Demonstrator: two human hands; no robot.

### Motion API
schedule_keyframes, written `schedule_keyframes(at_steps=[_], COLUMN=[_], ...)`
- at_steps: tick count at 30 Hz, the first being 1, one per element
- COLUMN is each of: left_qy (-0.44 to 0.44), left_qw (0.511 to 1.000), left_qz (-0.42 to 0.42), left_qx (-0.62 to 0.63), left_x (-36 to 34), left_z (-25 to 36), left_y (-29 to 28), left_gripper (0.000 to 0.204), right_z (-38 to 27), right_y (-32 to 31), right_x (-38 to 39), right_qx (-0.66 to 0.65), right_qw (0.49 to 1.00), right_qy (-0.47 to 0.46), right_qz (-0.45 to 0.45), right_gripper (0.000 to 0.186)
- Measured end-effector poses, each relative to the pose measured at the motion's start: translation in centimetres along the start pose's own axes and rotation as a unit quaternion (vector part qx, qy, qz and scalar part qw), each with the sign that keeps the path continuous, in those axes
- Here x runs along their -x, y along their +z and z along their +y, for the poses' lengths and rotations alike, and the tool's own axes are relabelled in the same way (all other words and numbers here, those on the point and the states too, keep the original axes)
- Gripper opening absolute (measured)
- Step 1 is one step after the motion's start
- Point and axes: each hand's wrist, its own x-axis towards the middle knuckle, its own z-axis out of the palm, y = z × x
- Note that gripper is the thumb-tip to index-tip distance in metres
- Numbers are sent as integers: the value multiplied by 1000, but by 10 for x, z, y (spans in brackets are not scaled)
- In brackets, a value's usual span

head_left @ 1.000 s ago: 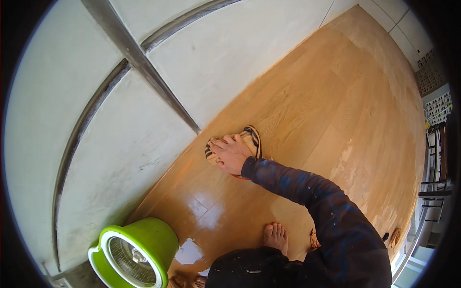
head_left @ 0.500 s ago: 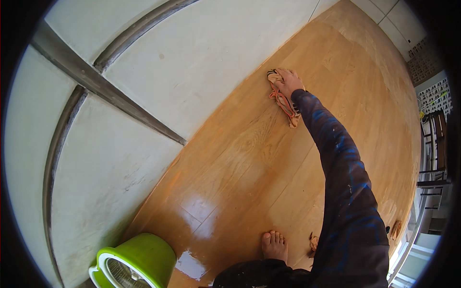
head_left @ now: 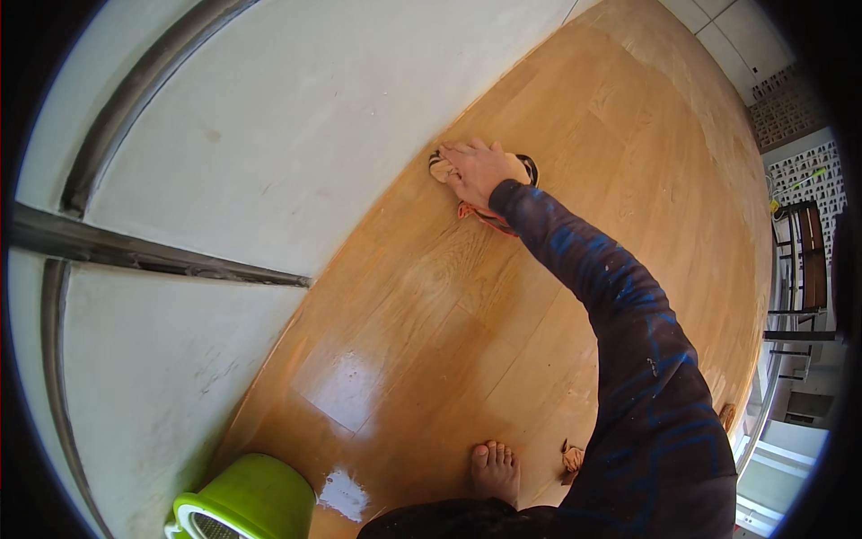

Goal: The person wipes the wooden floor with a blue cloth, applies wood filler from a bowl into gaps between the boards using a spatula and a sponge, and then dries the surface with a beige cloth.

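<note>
A peach-coloured cloth (head_left: 440, 168) with dark stripes and reddish edging lies bunched on the wood-look floor, close to the foot of the white wall. My right hand (head_left: 482, 169) presses down on it from above, fingers reaching over its wall-side end and partly hiding it. The right arm, in a dark sleeve with blue marks, stretches up from the lower right. My left hand does not show.
A green bucket (head_left: 260, 499) with a strainer insert stands at lower left, against the white wall (head_left: 242, 153). My bare foot (head_left: 496, 469) is at bottom centre, with a small crumpled brown thing (head_left: 572, 460) to its right. Dark furniture (head_left: 808, 256) stands at the right edge.
My right hand has slid the cloth left, up to the wall's base, and now covers more of it. The view has shifted slightly, so the bucket sits lower in the picture.
</note>
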Motion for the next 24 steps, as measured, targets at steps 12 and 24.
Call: schedule_keyframes(at_steps=[12, 24], left_qy=[-148, -118], left_qw=[987, 931], left_qz=[-4, 217], left_qx=[-66, 270], left_x=[70, 108], left_z=[-136, -178], left_y=[-98, -122], left_gripper=[48, 44], right_z=[-408, -429], right_y=[13, -59], right_x=[201, 214], right_qx=[-69, -550], right_qw=[974, 665], right_qy=[-198, -49], right_qz=[-84, -504], right_gripper=[69, 68])
